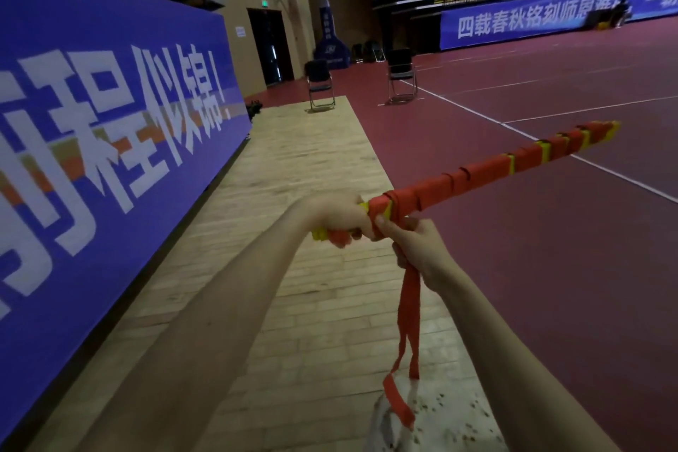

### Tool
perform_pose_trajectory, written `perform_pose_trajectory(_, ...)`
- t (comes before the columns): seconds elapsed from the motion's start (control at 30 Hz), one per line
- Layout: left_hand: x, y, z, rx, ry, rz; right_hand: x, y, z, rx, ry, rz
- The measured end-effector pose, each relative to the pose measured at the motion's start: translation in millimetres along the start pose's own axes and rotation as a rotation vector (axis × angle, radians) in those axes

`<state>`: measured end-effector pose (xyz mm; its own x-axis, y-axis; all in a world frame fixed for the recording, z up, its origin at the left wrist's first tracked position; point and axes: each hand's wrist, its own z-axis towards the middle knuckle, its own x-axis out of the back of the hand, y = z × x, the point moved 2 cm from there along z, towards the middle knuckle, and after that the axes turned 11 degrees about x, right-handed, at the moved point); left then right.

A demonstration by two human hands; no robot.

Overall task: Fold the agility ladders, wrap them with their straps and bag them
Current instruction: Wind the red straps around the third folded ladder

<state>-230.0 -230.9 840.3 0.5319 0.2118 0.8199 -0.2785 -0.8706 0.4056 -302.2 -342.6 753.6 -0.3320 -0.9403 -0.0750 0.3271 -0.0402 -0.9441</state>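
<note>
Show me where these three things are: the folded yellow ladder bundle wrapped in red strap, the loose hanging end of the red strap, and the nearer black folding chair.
Folded yellow ladder bundle wrapped in red strap (477, 172): head view, mid-length.
Loose hanging red strap end (409, 308): head view, below right hand.
Nearer black folding chair (320, 82): head view, seat.

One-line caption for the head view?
Left hand grips the folded ladder while right hand winds its red strap around it.

Blue side banner (110, 103) along the left wall: big white characters, readable part "程似锦!". Far blue banner (532, 20) below the stands: white "四载春秋铭刻师恩", rest blurred. Green sign (263, 3) above the doorway: illegible
</note>
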Motion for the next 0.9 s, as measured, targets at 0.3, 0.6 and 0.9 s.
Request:
perform_pose_trajectory(0.3,-30.6,-3.2,1.8,-0.175,0.691,0.211,10.9,2.8,9.1,0.067,0.135,0.012)
perform_pose_trajectory(0.6,-42.0,2.0,0.9,-0.248,0.867,0.219,15.7,3.8,0.6,0.030,0.134,0.047)
perform_pose_trajectory(0.9,-26.3,-3.4,-1.6,-0.194,0.910,0.196,20.6,-0.1,-8.2,0.179,0.221,-0.066)
